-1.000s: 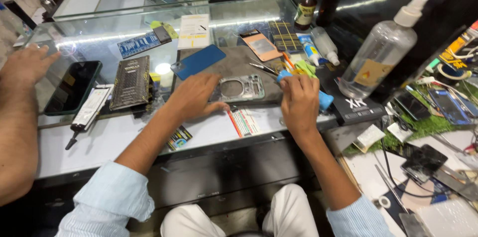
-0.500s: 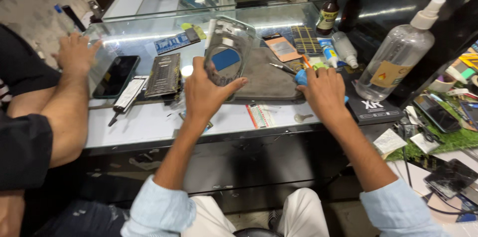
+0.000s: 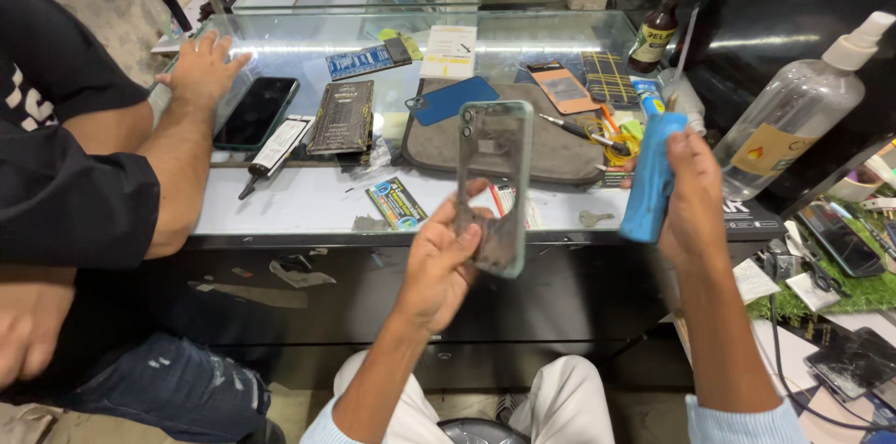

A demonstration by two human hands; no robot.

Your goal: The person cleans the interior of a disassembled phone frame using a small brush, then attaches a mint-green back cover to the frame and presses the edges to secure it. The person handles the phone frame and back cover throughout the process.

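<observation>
Two hands of the person wearing the camera are working above the front edge of the glass counter (image 3: 308, 206): the left hand (image 3: 448, 262) is gripping the lower end of one pale green phone frame (image 3: 493, 184), holding it upright in the air in front of the counter, while the right hand (image 3: 693, 194) is closing around one blue tool (image 3: 651, 178), which is standing nearly upright just to the right of the frame. One more hand, a co-worker's hand (image 3: 198, 70), is lying flat on the far left of the glass beside one dark phone (image 3: 257, 112). On the counter are lying one grey work mat (image 3: 551, 150), one blue phone back (image 3: 453, 98) at its upper left corner, one black battery (image 3: 343, 115) and one black tube (image 3: 273, 153) near the dark phone. Two bottles are standing at the right: one clear spray bottle (image 3: 793, 112) and one small brown bottle (image 3: 653, 33) farther back. The frame's lower edge is hidden behind the left fingers, and the blue tool's tip is hard to make out; it may be a brush or a cloth-wrapped handle. The small yellow and blue bits on the mat's right side are too cluttered to count. The co-worker's body is cut off at the left edge.
</observation>
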